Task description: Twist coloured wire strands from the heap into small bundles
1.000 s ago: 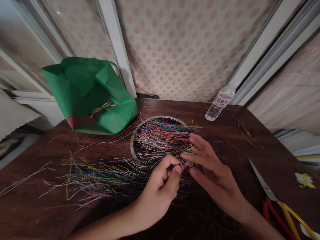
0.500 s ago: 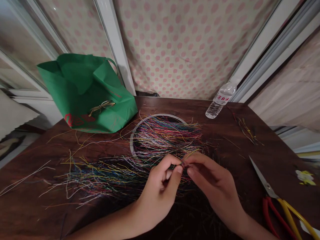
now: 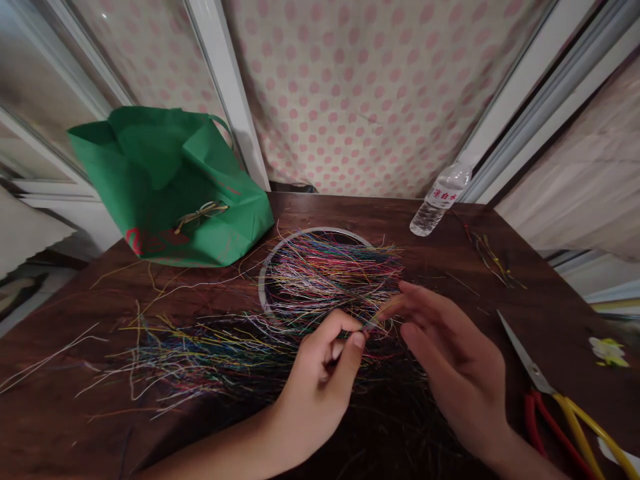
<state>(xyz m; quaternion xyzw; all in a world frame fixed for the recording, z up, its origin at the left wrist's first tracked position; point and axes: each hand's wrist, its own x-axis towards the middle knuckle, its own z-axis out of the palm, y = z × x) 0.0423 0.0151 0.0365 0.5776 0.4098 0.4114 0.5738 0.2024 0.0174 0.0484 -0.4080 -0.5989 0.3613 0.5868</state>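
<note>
My left hand [image 3: 325,387] pinches the end of a few thin coloured wires [image 3: 373,325] between thumb and forefinger. Just to its right, my right hand [image 3: 450,353] has its fingers apart and nothing shows in its grasp; its fingertips are close to the pinched wires. Behind both hands a dense bundle of many-coloured wires [image 3: 335,270] lies across a round grey-rimmed tray [image 3: 263,283]. A second spread of loose wires [image 3: 200,353] lies on the table left of my left hand, and its right part is hidden behind that hand.
A green bag [image 3: 175,187] stands at the back left, with a pair of glasses [image 3: 200,215] on it. At the back right leans a plastic water bottle [image 3: 440,199]. Scissors [image 3: 537,380] with red and yellow handles lie at the right, near several wire scraps [image 3: 490,260].
My right hand has drawn away to the right from the pinched wires, and its fingers have spread. My left hand keeps its pinch in nearly the same place.
</note>
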